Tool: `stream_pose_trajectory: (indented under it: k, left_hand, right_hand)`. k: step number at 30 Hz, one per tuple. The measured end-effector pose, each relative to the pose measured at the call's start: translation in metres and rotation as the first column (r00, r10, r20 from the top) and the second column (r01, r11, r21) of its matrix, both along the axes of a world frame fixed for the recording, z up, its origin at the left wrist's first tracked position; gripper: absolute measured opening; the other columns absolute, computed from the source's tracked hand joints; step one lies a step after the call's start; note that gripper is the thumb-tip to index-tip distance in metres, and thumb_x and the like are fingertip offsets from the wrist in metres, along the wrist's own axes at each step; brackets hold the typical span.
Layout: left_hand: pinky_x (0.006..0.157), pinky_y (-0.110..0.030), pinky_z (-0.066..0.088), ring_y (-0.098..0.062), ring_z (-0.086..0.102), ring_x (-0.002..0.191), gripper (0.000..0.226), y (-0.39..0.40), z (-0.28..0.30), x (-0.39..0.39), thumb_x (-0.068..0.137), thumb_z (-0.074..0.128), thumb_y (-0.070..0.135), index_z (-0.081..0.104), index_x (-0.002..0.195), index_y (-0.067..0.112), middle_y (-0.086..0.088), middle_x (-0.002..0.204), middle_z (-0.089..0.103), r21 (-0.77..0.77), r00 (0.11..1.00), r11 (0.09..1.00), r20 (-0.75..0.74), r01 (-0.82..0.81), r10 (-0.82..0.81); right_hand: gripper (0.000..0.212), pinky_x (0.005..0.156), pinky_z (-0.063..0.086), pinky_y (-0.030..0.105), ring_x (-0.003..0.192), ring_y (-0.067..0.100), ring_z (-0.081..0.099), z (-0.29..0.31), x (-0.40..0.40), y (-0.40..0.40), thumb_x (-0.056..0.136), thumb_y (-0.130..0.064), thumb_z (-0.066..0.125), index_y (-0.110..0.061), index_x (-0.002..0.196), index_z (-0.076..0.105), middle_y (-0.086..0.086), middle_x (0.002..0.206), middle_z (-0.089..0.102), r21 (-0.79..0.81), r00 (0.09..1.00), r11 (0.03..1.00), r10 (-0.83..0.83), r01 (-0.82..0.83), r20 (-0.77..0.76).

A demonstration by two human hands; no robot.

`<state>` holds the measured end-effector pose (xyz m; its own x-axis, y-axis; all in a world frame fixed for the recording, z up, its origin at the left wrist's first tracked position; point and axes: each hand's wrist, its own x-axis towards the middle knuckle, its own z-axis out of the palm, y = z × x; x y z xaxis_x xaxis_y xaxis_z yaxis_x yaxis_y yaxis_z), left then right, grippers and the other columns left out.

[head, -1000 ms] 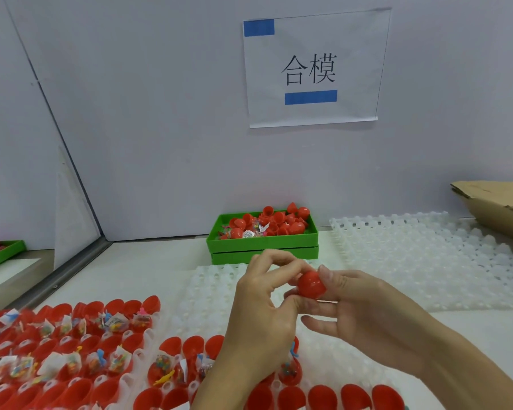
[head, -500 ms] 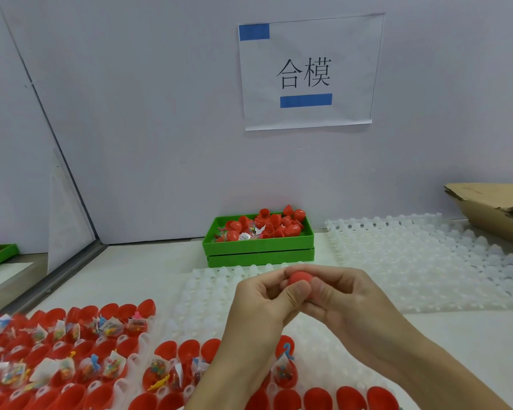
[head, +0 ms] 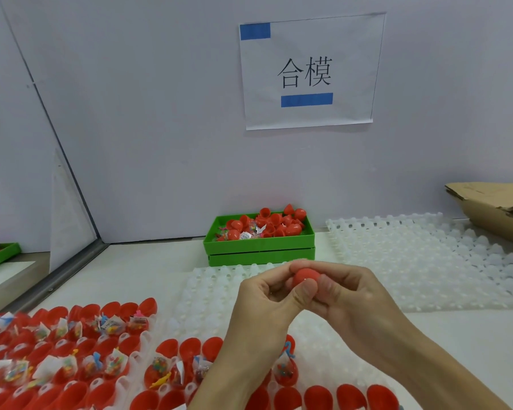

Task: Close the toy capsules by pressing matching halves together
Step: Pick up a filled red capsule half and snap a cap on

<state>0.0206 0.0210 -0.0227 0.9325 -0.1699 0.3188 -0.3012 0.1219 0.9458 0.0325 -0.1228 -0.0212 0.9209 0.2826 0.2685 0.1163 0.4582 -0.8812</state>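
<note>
A red toy capsule [head: 304,276] is held above the white tray, squeezed between both hands. My left hand [head: 264,303] pinches it from the left with thumb and fingers. My right hand [head: 347,294] wraps its fingers and thumb round the capsule's right side. Only the top of the capsule shows; I cannot see its seam. Below and to the left, several open red capsule halves [head: 71,350] stand in a white tray, many holding small bagged toys.
A green bin [head: 258,247] of loose red halves and toy bags sits at the back by the wall. White dimpled trays [head: 427,261] lie to the right. A cardboard box [head: 498,208] sits far right. A paper sign [head: 308,72] hangs on the wall.
Both hands have closed tighter over the capsule, so less of it shows than a second ago. The hands stay in about the same place above the tray.
</note>
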Motion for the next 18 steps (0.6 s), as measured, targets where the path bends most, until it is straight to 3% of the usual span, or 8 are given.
stream_pose_trajectory:
  k: [2, 3, 6, 10, 13, 16, 18]
  left_hand:
    - [0.088, -0.02, 0.054, -0.01, 0.069, 0.106, 0.059, 0.001, 0.002, 0.0, 0.066, 0.08, 0.027, 0.061, 0.122, 0.031, 0.007, 0.106, 0.075, 0.012, 0.999, 0.999, 0.012, 0.031, -0.031]
    - [0.088, -0.02, 0.054, -0.01, 0.069, 0.106, 0.064, 0.002, 0.003, 0.0, 0.066, 0.082, 0.026, 0.057, 0.125, 0.031, 0.007, 0.107, 0.075, 0.017, 0.999, 0.999, 0.033, 0.033, -0.034]
    - [0.086, -0.02, 0.054, -0.012, 0.069, 0.106, 0.051, 0.003, 0.007, -0.002, 0.069, 0.082, 0.029, 0.063, 0.116, 0.026, 0.005, 0.109, 0.074, 0.063, 0.993, 0.998, 0.117, 0.009, -0.016]
    - [0.082, -0.017, 0.054, -0.006, 0.068, 0.103, 0.033, 0.003, 0.006, -0.003, 0.075, 0.076, 0.025, 0.069, 0.107, 0.028, 0.012, 0.103, 0.073, 0.144, 0.986, 0.988, 0.161, -0.061, 0.038]
    - [0.083, -0.02, 0.055, -0.007, 0.069, 0.1, 0.028, 0.003, 0.006, -0.003, 0.082, 0.076, 0.014, 0.07, 0.105, 0.028, 0.011, 0.099, 0.074, 0.182, 0.984, 0.979, 0.17, -0.09, 0.058]
    - [0.08, -0.018, 0.055, -0.007, 0.069, 0.095, 0.027, 0.003, 0.006, -0.002, 0.081, 0.077, 0.008, 0.07, 0.1, 0.027, 0.011, 0.095, 0.074, 0.191, 0.98, 0.974, 0.175, -0.126, 0.093]
    - [0.079, -0.019, 0.055, -0.006, 0.069, 0.094, 0.029, 0.004, 0.005, -0.001, 0.081, 0.077, 0.005, 0.07, 0.096, 0.029, 0.012, 0.093, 0.074, 0.216, 0.972, 0.96, 0.191, -0.176, 0.136]
  right_hand:
    - [0.032, 0.08, 0.058, 0.03, 0.093, 0.028, 0.071, 0.004, -0.001, -0.006, 0.082, -0.02, 0.071, 0.001, 0.106, 0.074, 0.025, 0.105, 0.071, 0.09, 0.991, 0.991, 0.108, -0.101, -0.078]
    - [0.044, 0.084, 0.058, 0.033, 0.094, 0.028, 0.07, 0.006, -0.001, -0.01, 0.08, -0.027, 0.077, 0.003, 0.111, 0.071, 0.025, 0.106, 0.069, 0.129, 0.981, 0.98, 0.165, -0.151, -0.099]
    - [0.071, 0.09, 0.057, 0.037, 0.096, 0.033, 0.068, 0.008, -0.004, -0.015, 0.068, -0.031, 0.088, 0.004, 0.125, 0.061, 0.026, 0.107, 0.066, 0.211, 0.95, 0.942, 0.29, -0.262, -0.118]
    - [0.079, 0.082, 0.058, 0.04, 0.098, 0.043, 0.066, 0.008, -0.005, -0.015, 0.06, -0.022, 0.093, 0.002, 0.126, 0.058, 0.034, 0.114, 0.061, 0.273, 0.938, 0.931, 0.297, -0.242, -0.18]
    - [0.072, 0.083, 0.058, 0.041, 0.103, 0.047, 0.064, 0.009, -0.006, -0.014, 0.062, -0.02, 0.091, 0.001, 0.123, 0.059, 0.038, 0.117, 0.058, 0.275, 0.934, 0.932, 0.295, -0.235, -0.2]
    - [0.048, 0.086, 0.058, 0.042, 0.11, 0.05, 0.061, 0.008, -0.004, -0.013, 0.08, -0.019, 0.07, 0.002, 0.122, 0.058, 0.039, 0.12, 0.058, 0.184, 0.948, 0.96, 0.247, -0.211, -0.202]
    - [0.034, 0.079, 0.06, 0.039, 0.098, 0.043, 0.068, 0.008, -0.002, -0.013, 0.085, -0.013, 0.068, 0.003, 0.115, 0.061, 0.034, 0.111, 0.063, 0.064, 0.975, 0.991, 0.127, -0.117, -0.184]
